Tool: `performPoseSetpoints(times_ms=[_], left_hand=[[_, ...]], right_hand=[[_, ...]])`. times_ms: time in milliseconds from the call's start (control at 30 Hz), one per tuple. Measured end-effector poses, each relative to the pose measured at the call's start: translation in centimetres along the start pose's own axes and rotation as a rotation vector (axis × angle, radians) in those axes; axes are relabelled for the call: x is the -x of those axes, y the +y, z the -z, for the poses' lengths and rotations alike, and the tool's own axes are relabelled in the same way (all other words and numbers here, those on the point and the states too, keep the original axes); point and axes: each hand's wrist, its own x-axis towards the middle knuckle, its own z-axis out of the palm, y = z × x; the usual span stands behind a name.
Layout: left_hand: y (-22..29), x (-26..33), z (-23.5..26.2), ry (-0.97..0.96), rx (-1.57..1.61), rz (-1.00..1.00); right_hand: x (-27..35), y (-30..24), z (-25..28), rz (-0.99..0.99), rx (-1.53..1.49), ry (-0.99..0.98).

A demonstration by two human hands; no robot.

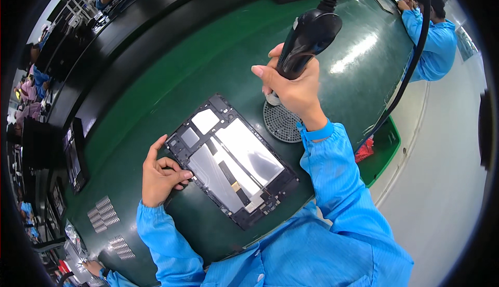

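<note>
An opened tablet (244, 152), its inside with silver plates and black frame facing up, lies at a slant on the green table. My left hand (162, 177) grips its left edge, with the thumb on the rim and the index finger near the upper left corner. Beyond the tablet's right side, my right hand (296, 87) is wrapped round a black handheld device (312, 35). A ribbed black hose or cord runs up from that device. Below my right hand rests a round grey disc with many small holes (280, 123); my hand partly covers its top.
Small metallic parts in rows (103, 214) lie at the left. A green bin (382, 152) with red material stands at the right edge, near a hanging black cable (416, 53). Co-workers in blue sit far right (431, 43) and at the lower left; dark rails run along the left.
</note>
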Motion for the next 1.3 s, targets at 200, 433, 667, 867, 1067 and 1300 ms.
performPoseSetpoints(times_ms=[200,433,667,867,1067,1300], left_hand=[[0.1,0.1,-0.1,0.004,-0.02,-0.011],[0.0,0.2,-0.1,0.02,-0.04,-0.017],[-0.6,-0.1,0.6,-0.02,-0.03,-0.058],[-0.5,0.2,0.9,-0.032,-0.053,-0.058],[-0.6,0.4,0.9,-0.01,-0.048,-0.054],[-0.9,0.1,0.6,0.001,-0.036,-0.073]], right_hand=[[0.2,0.4,0.1,0.01,0.005,-0.014],[0.2,-0.7,-0.3,0.04,0.015,0.033],[1.7,-3.9,-4.0,0.196,-0.118,-0.024],[3.3,-3.8,-7.8,0.175,-0.193,-0.185],[1.7,-3.7,-5.3,0.139,-0.081,-0.056],[0.6,-0.6,-2.0,0.11,0.038,0.024]])
